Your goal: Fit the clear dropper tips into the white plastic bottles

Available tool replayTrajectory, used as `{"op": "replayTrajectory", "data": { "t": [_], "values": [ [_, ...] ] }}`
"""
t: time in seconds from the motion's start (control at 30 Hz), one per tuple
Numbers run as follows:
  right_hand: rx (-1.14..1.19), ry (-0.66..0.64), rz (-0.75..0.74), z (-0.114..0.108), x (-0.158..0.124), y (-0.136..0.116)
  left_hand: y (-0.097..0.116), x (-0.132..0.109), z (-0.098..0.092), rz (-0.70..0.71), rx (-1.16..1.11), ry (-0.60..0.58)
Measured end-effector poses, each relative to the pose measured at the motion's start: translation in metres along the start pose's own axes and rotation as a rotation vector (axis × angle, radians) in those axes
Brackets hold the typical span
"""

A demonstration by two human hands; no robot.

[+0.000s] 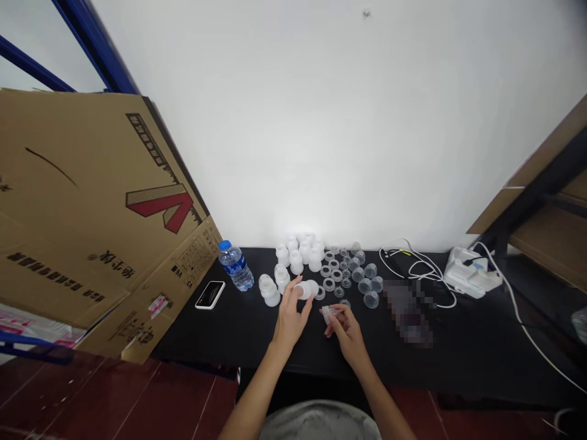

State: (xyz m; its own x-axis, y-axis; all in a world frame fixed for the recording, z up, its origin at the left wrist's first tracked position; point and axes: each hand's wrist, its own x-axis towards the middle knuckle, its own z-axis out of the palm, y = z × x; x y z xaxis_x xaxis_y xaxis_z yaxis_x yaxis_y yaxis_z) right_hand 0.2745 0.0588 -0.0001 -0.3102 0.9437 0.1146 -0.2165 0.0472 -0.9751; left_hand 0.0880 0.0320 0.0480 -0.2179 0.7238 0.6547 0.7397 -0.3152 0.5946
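On a blk table [220,339], wht bottles [296,263] are grouped, w/ clear domes [371,299] to their R. Hands are apart: by the L hand [290,315], a tipped bottle [306,289] is gripped nr the group; by the R hand [347,333], a sm. clear pc [327,313] is pinched. Prob. step: pc being readied for bottle; careful alignment is called for next.

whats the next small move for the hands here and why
Probably to bring the clear piece in the right hand over to the white bottle in the left hand: each hand already holds one part, and the two parts are close together but not touching.
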Motion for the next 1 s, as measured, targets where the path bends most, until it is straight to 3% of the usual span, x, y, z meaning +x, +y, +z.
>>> {"op": "replayTrajectory", "data": {
  "t": [0.13,0.33,0.47,0.53,0.67,0.87,1.0],
  "values": [
    [-0.01,-0.039,0.046,0.002,-0.004,-0.003,0.0,-0.012,-0.015,-0.091,-0.103,-0.026],
    [-0.177,-0.038,0.024,-0.001,-0.007,-0.007,-0.013,-0.031,-0.011,-0.256,-0.256,-0.141],
    [-0.213,0.021,-0.044,-0.001,-0.007,-0.008,-0.02,-0.039,-0.015,-0.342,-0.161,-0.272],
    [-0.178,0.019,-0.027,0.0,-0.007,-0.009,-0.021,-0.039,-0.02,-0.318,-0.146,-0.297],
    [-0.112,-0.016,0.001,0.002,-0.006,-0.009,-0.022,-0.035,-0.03,-0.231,-0.238,-0.292],
    [-0.034,0.012,0.029,0.002,-0.004,-0.009,-0.033,-0.043,-0.032,-0.446,-0.549,-0.175],
    [-0.042,0.016,0.06,0.0,-0.002,-0.008,-0.037,-0.042,-0.034,-0.501,-0.572,-0.128]
  ]
}}
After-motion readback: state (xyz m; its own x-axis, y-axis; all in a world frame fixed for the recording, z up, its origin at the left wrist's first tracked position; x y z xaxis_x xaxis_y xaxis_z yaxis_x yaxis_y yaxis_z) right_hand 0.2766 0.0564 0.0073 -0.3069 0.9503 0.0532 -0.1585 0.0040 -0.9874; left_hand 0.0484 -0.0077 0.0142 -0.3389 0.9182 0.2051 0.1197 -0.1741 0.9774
